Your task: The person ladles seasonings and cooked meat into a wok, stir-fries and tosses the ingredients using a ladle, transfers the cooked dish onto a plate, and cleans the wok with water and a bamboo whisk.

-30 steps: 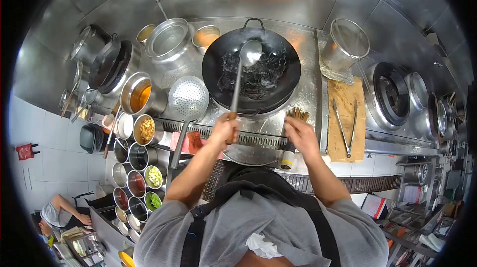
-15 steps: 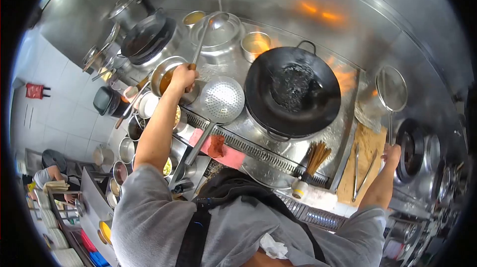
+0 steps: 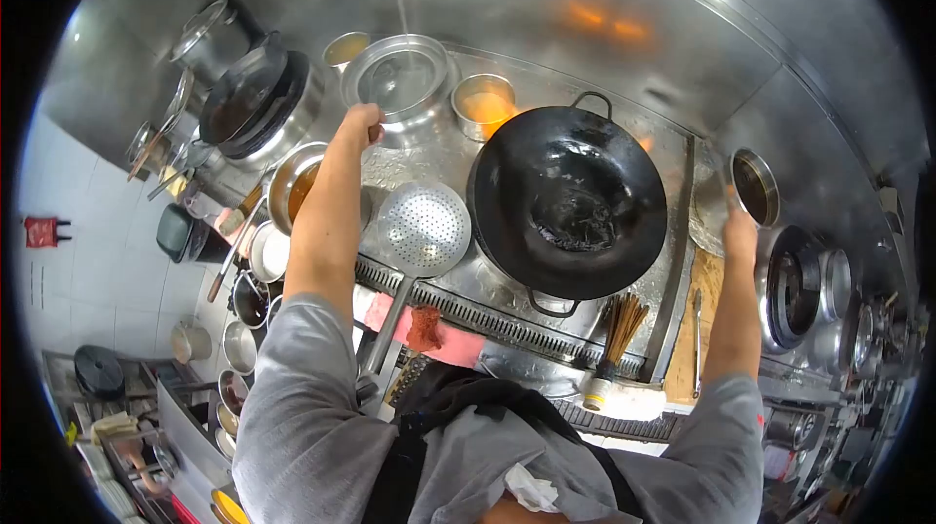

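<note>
My left hand (image 3: 365, 124) is closed at the near edge of the steel pot (image 3: 447, 95) of water at the back left; what it grips cannot be made out. On the right, my right hand (image 3: 739, 229) is closed round the handle of a wire strainer (image 3: 721, 165), blurred, beside the round pot (image 3: 756, 187) of dark liquid. Between the hands the black wok (image 3: 570, 202) sits on the stove with a little shiny liquid at its bottom. A perforated skimmer (image 3: 424, 229) lies left of the wok.
A pot of orange liquid (image 3: 292, 183) stands by my left forearm. A small pot (image 3: 484, 105) is behind the wok. Near the front edge are a bamboo brush (image 3: 624, 324), a pink cloth (image 3: 453, 345) and tongs (image 3: 696, 349). Part of a person shows at the lower left.
My left hand has gone from the ladle over the wok to the back-left pot; the ladle is out of sight. My right hand has moved right, taken the strainer and raised it off its pot.
</note>
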Motion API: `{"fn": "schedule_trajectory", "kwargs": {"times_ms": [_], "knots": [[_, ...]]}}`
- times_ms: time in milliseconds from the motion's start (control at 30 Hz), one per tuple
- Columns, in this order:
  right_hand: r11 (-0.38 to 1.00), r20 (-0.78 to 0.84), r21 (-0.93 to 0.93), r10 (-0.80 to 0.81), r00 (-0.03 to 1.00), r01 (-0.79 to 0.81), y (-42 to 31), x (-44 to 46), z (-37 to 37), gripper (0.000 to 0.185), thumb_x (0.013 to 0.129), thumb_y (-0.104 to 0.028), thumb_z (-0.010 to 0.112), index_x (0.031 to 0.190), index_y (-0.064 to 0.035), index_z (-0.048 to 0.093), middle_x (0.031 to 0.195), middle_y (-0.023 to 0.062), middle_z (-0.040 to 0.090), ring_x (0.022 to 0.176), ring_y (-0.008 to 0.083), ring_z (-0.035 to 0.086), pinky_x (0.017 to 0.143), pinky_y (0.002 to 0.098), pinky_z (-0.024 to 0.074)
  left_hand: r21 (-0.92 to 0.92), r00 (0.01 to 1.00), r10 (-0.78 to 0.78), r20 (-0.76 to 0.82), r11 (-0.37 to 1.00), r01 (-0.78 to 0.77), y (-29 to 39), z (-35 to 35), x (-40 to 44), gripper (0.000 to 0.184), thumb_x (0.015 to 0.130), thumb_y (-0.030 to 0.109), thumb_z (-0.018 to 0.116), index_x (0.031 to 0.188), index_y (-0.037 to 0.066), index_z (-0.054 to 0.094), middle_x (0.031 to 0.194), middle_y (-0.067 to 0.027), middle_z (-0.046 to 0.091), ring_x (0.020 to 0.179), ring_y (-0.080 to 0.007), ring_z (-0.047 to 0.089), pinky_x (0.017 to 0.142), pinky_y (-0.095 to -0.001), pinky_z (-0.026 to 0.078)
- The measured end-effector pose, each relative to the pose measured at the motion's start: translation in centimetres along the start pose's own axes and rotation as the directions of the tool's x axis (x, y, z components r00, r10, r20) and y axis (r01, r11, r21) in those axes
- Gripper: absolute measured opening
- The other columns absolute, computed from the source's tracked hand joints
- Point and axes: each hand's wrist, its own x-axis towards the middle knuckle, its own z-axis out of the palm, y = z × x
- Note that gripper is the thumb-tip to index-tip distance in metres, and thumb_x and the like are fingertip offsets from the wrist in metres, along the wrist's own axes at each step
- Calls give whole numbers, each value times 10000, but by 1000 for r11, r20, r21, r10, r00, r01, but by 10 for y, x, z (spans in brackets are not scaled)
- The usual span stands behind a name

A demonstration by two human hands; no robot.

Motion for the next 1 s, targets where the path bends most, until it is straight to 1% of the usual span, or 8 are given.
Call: {"fn": "schedule_trajectory", "kwargs": {"times_ms": [100,200,300,367,467,633,833,1000], "knots": [[972,65,-85,-212,975,217,-5,23,27,216,859,-116,454,896,-21,644,871,234,653,889,367,646,772,481,513,-530,984,-156,82,830,175,-2,25,38,244,743,-14,563,591,110,416,474,-17,351,385,-135,387,368,-246,411],[987,65,-116,-107,992,114,4,35,37,237,857,-112,448,932,-26,655,906,227,653,886,365,645,757,483,516,-746,963,-6,271,631,214,-5,30,31,227,744,-28,563,620,84,409,526,-11,372,442,-126,418,381,-199,413],[987,-233,21,-151,961,160,18,15,11,393,799,4,442,1127,-83,641,787,197,658,610,346,630,578,429,525,-837,936,32,350,460,297,-2,24,29,198,752,-18,556,645,62,410,566,-21,397,471,-133,437,396,-198,423],[736,99,644,193,976,-211,11,-22,-37,395,786,-3,471,1142,-70,629,707,131,641,460,225,588,464,339,494,-856,921,54,385,395,335,-1,25,17,186,760,-9,550,656,51,408,590,-30,411,483,-136,445,403,-195,427],[436,114,872,263,958,-223,53,-64,-29,327,800,-18,512,1114,-11,602,684,87,618,387,141,527,347,255,397,-887,881,213,423,295,355,9,25,-18,159,788,42,528,690,21,404,685,-93,464,525,-134,479,397,-189,425],[53,251,957,351,902,-287,111,-127,-7,176,845,-103,558,970,14,602,634,65,584,364,130,499,321,255,372,-868,898,250,361,444,225,48,44,-63,145,793,53,509,740,11,380,686,-91,442,513,-112,461,353,-155,372],[41,346,923,353,869,-384,140,-125,10,294,836,-247,627,970,14,611,609,60,582,341,121,457,317,259,358,-390,857,168,486,920,41,155,84,-121,129,765,102,547,729,46,437,592,-105,478,437,-141,447,323,-205,294],[-3,253,956,514,820,-294,135,-135,1,500,885,-372,593,1177,33,566,784,144,627,498,179,596,412,260,465,-244,873,311,376,942,-231,214,86,-156,115,717,74,559,631,46,488,541,-85,495,414,-151,456,322,-250,311]]}}
